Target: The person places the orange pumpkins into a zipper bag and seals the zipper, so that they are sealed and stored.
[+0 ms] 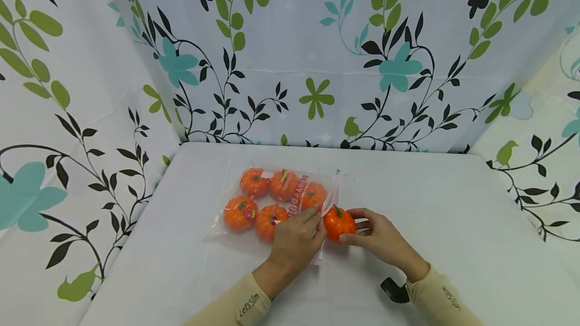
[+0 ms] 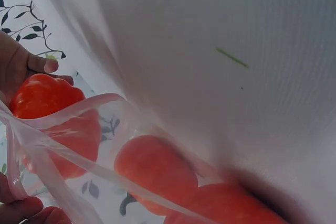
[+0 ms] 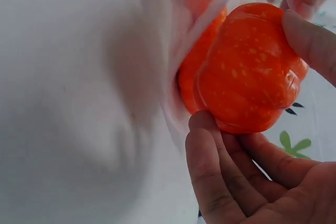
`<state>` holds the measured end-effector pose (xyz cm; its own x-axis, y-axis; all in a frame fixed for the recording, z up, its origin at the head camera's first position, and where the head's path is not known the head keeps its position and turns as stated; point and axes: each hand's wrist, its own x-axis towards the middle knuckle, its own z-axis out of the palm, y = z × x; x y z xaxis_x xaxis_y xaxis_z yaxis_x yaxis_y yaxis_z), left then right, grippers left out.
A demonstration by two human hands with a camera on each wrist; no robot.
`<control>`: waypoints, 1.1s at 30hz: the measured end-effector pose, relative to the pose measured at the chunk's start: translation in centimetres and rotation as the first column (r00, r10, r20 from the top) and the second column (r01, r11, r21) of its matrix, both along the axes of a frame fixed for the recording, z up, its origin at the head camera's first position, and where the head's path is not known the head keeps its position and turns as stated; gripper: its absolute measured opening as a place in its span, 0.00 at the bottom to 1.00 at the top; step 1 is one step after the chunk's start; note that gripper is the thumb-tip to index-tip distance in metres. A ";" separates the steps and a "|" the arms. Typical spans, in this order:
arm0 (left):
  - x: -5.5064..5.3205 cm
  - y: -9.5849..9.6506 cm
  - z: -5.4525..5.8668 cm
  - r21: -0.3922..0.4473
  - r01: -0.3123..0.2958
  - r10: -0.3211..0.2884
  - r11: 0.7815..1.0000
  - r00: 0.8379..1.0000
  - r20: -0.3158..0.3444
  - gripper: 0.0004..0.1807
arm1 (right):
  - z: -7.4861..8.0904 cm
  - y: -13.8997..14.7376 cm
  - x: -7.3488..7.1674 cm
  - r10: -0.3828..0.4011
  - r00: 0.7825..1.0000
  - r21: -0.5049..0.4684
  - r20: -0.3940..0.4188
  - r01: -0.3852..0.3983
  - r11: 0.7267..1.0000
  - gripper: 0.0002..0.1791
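Note:
A small orange toy pumpkin [image 1: 339,224] with a green stem is at the right-hand mouth of a clear zip bag [image 1: 334,194]. My right hand [image 1: 385,239] holds this pumpkin between thumb and fingers. In the right wrist view, the thumb [image 3: 312,43] lies on one side of it and the fingertips [image 3: 202,148] on the other. My left hand [image 1: 296,240] pinches the bag's pink-edged opening and lies partly over the bag. Several more orange pumpkins, such as this one [image 1: 240,213], lie inside the bag in two rows. The left hand partly covers the nearer row.
The bag lies on a white-covered table [image 1: 430,185]. Behind it hangs a leaf-patterned curtain [image 1: 281,64], with more patterned cloth [image 1: 113,165] at the sides. A small black device [image 1: 395,290] sits by the right wrist.

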<state>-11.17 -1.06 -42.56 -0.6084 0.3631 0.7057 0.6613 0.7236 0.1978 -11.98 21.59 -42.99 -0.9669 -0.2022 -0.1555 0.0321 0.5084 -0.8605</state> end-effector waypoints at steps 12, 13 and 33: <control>0.2 -0.2 -0.1 -0.062 0.014 -0.019 0.998 0.997 -0.081 0.09 | -1.6 -3.6 0.0 0.079 0.991 0.033 -0.111 -0.076 0.997 0.40; 0.3 -0.3 -0.1 -0.077 0.007 -0.014 0.997 0.996 -0.088 0.09 | -1.6 -3.8 0.0 0.085 0.987 0.044 -0.135 -0.080 0.996 0.39; 0.2 0.0 -0.9 -0.140 -0.009 -0.016 0.990 0.985 -0.174 0.11 | -3.0 -6.4 -0.7 0.098 0.936 0.122 -0.339 -0.060 0.991 0.29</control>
